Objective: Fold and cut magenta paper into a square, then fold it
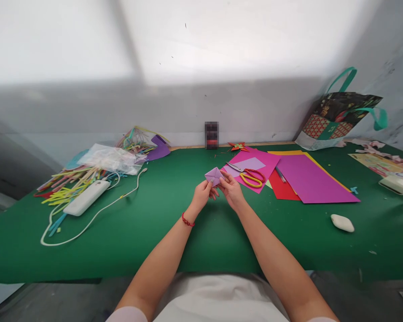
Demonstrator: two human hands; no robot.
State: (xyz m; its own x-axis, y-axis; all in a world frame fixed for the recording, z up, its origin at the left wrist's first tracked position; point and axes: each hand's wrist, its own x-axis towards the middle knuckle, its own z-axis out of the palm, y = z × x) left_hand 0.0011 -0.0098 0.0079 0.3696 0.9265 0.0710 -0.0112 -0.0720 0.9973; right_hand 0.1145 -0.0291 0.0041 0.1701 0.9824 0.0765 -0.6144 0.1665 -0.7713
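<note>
A small folded piece of lilac paper (pixel 214 175), with crease lines meeting near its middle, is held up above the green table between both hands. My left hand (pixel 203 193) pinches its lower left side, thumb on the face toward me. On its right edge the fingers of my right hand (pixel 231 190) are closed as well. Just right of my hands lie scissors (pixel 251 175) with red and yellow handles, blades pointing left. They rest on a lilac sheet (pixel 253 165) and magenta paper (pixel 270 160).
A purple sheet (pixel 317 179), red paper (pixel 284 188) and a pen (pixel 280 174) lie to the right, near a white case (pixel 342 222). Leftward are a power bank (pixel 87 197) with its cable and many paper strips (pixel 67 192). A bag (pixel 339 116) stands back right; a phone (pixel 212 135) leans on the wall.
</note>
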